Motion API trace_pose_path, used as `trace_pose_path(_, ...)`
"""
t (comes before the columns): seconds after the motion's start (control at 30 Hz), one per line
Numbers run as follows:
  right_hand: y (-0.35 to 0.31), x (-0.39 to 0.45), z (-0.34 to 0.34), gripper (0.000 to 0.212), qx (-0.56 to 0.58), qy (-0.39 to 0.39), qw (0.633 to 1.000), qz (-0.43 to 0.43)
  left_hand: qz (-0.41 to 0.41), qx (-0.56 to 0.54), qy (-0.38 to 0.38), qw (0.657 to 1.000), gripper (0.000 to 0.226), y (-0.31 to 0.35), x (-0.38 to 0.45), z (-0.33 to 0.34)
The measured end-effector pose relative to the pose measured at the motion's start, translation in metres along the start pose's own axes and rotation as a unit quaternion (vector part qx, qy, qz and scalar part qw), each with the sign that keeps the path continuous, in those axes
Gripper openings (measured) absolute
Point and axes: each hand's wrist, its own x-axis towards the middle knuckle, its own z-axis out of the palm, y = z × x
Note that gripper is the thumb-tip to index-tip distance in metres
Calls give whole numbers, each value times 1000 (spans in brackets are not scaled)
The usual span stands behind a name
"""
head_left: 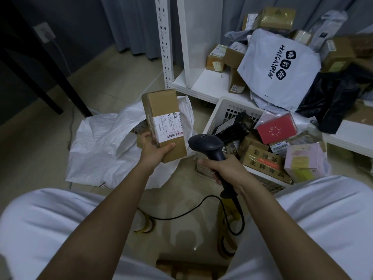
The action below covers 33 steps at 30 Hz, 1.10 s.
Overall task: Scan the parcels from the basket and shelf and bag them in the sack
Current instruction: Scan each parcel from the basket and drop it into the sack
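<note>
My left hand (154, 147) grips the lower end of a long cardboard parcel (163, 110), its white barcode label facing up. Just to its right, my right hand (224, 171) holds a black corded barcode scanner (207, 145) by the handle, head aimed toward the label. The parcel hangs over the open white woven sack (105, 144) lying on the floor. A white plastic basket (230, 110) at the right holds several parcels, among them a red box (277, 128) and a pink box (302, 158). More boxes and a white mailer bag (280, 65) lie piled on the low white shelf (203, 87).
The scanner's black cable (181, 214) loops across the tiled floor between my knees. A dark table leg (40, 77) stands at the left, grey curtains behind. A white perforated shelf upright (164, 41) rises behind the sack. A black bag (333, 102) lies at the right.
</note>
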Motion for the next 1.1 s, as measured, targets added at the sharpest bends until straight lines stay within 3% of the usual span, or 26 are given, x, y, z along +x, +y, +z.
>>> trace_pose_path(0.13, 4, 10, 7, 28, 37, 5, 999, 6, -18, 41, 15, 999, 92, -14, 4, -16)
trace_pose_path(0.23, 11, 21, 13, 24, 60, 33, 997, 26, -41, 175, 20, 983, 108, -27, 8, -32)
trace_pose_path(0.37, 19, 42, 21, 23, 78, 49, 994, 64, -42, 370, -11, 928, 83, -40, 16, -39)
trace_pose_path(0.47, 20, 63, 28, 15, 83, 78, 991, 67, -2, 438, 14, 899, 76, -43, 28, -32)
trace_pose_path(0.63, 0, 119, 35, 12, 127, 111, 985, 47, 184, 618, 64, 762, 67, -39, 77, -9)
trace_pose_path(0.73, -21, 168, 41, 13, 151, 157, 976, 24, 291, 657, 42, 695, 44, -35, 114, 4)
trace_pose_path(0.87, -42, 232, 59, 30, 158, 201, 967, -1, 286, 736, -2, 614, 48, -66, 163, 11)
trace_pose_path(1.03, -44, 291, 86, 33, 117, 232, 966, 11, 222, 782, 27, 582, 70, -91, 200, 2)
trace_pose_path(1.07, -43, 298, 89, 34, 113, 236, 965, 15, 195, 774, 11, 602, 72, -97, 211, -2)
trace_pose_path(1.1, -42, 305, 92, 35, 110, 238, 965, 17, 147, 747, -23, 648, 72, -103, 219, -7)
